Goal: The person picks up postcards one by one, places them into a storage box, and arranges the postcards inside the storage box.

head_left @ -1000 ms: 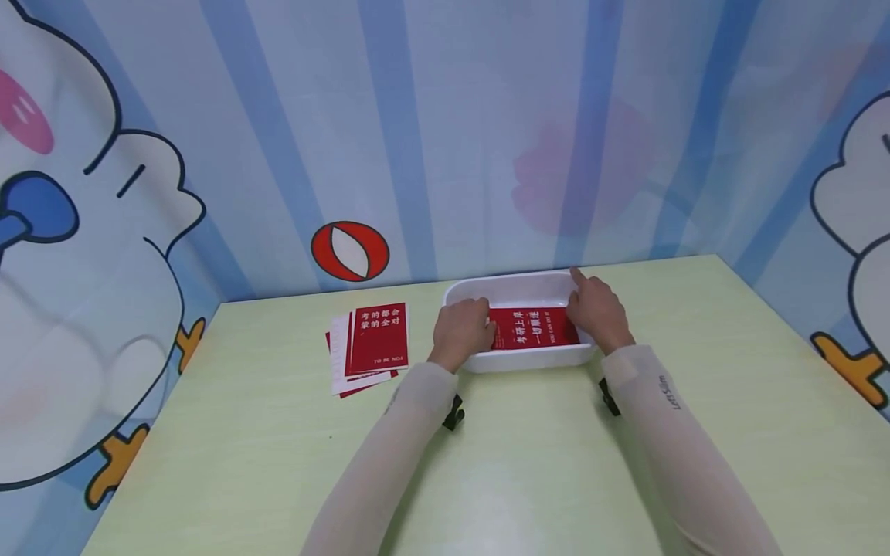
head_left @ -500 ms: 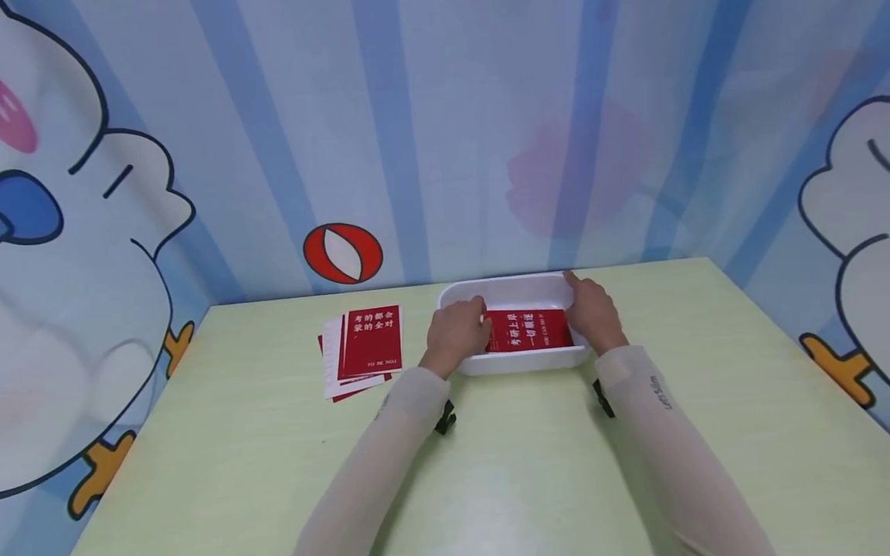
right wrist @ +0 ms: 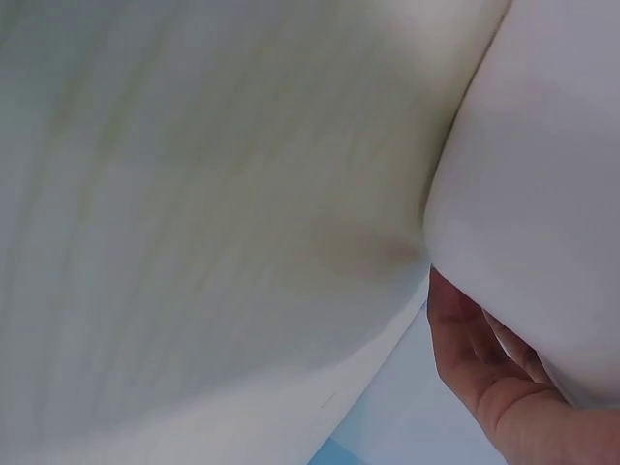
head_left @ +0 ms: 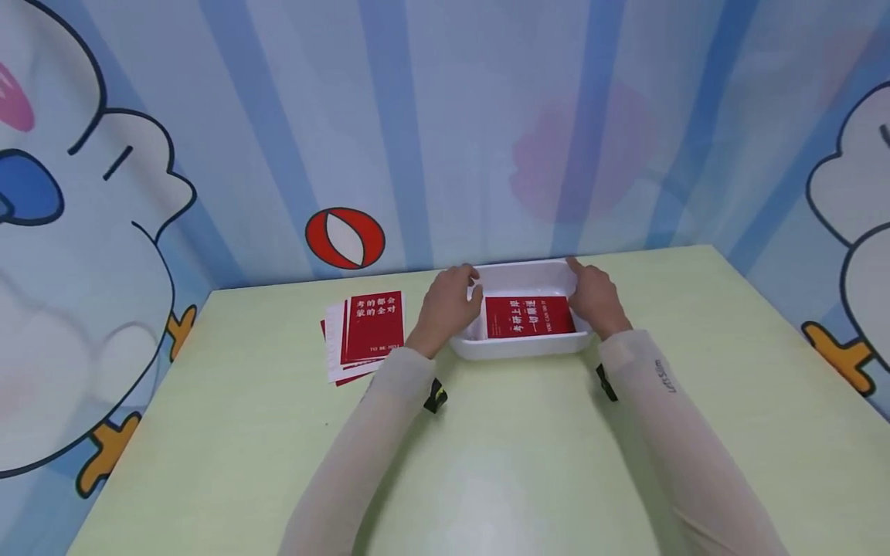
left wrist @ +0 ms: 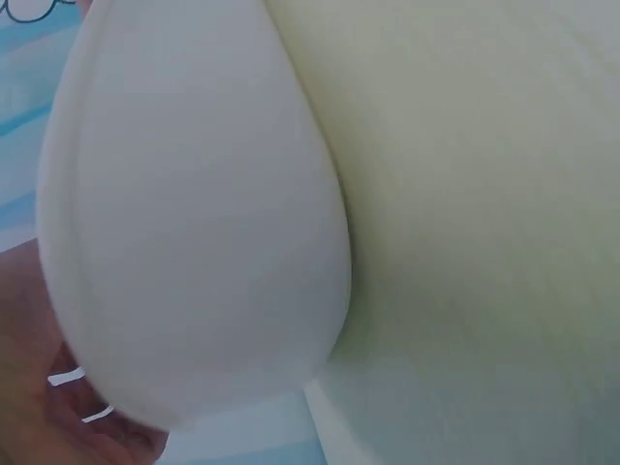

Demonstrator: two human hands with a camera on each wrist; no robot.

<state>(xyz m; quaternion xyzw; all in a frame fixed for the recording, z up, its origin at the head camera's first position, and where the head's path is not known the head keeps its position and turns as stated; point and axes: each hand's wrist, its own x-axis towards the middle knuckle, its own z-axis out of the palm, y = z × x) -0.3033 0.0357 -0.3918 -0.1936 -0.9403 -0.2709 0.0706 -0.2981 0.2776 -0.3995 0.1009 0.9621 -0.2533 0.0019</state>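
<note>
A white plastic tray (head_left: 518, 350) with rounded corners stands at the back of the table. In it lies a red booklet (head_left: 528, 317) with white lettering. My left hand (head_left: 446, 307) holds the tray's left end, thumb over the rim; the left wrist view shows its fingers (left wrist: 97, 431) bent round the outer wall. At the right end my right hand (head_left: 599, 300) grips the rim. From below, the right wrist view shows its fingers (right wrist: 465, 339) curled against the tray's outside. My left hand hides part of the left rim.
A loose stack of red booklets and white sheets (head_left: 371, 328) lies left of the tray. Behind the table's back edge hangs a blue striped backdrop (head_left: 466, 131) with cartoon figures. The pale green tabletop (head_left: 514, 448) extends in front of the tray.
My left hand has shifted back and left along the tray's left end, away from the booklet inside. My right hand keeps its place at the right end. The head view has tilted slightly.
</note>
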